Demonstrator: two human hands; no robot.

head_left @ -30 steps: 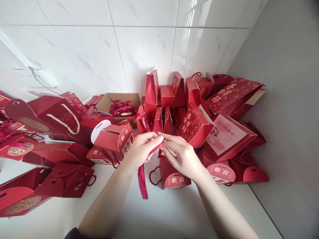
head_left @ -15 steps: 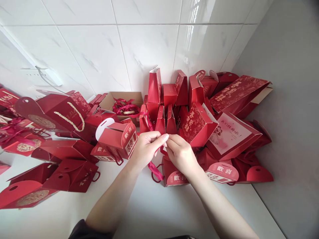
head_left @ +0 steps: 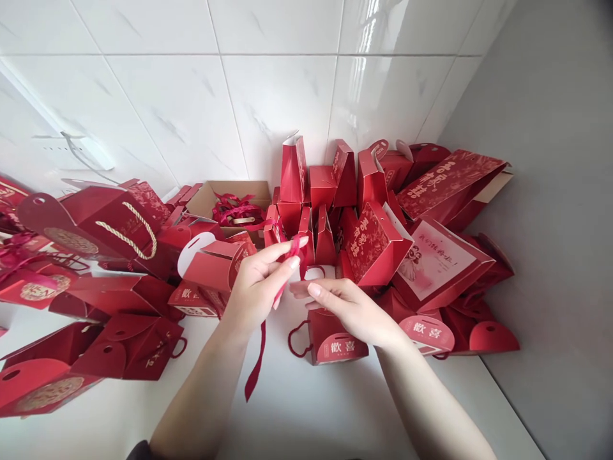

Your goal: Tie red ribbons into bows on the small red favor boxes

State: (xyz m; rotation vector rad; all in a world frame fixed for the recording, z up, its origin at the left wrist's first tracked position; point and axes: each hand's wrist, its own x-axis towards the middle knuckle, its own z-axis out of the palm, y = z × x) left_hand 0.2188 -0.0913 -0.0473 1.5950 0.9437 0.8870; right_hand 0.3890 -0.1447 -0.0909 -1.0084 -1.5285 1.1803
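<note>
The left hand point(head_left: 256, 281) is pinching a ribbon point(head_left: 257, 363); the right hand point(head_left: 347, 305), its grip unclear, is hovering by a box point(head_left: 338, 329) reading "歡喜"; right of that, a carton point(head_left: 439, 260) is showing "我们结婚啦!"

Glossy white tiled wall point(head_left: 278, 96), faintly grey-veined and divided by straight joints, rising beyond the left hand point(head_left: 258, 278) and the right hand point(head_left: 345, 303). Bright streaks of reflected light point(head_left: 368, 35) mark the tiles above the right hand. Plain grey panel point(head_left: 550, 243), well to the right of that hand. White tabletop point(head_left: 301, 409), beneath both hands, shaded nearer the viewer. Far left of the left hand: white socket plate point(head_left: 96, 152) with a thin cable point(head_left: 76, 154); a pale strip point(head_left: 31, 89) slants above it.
</note>
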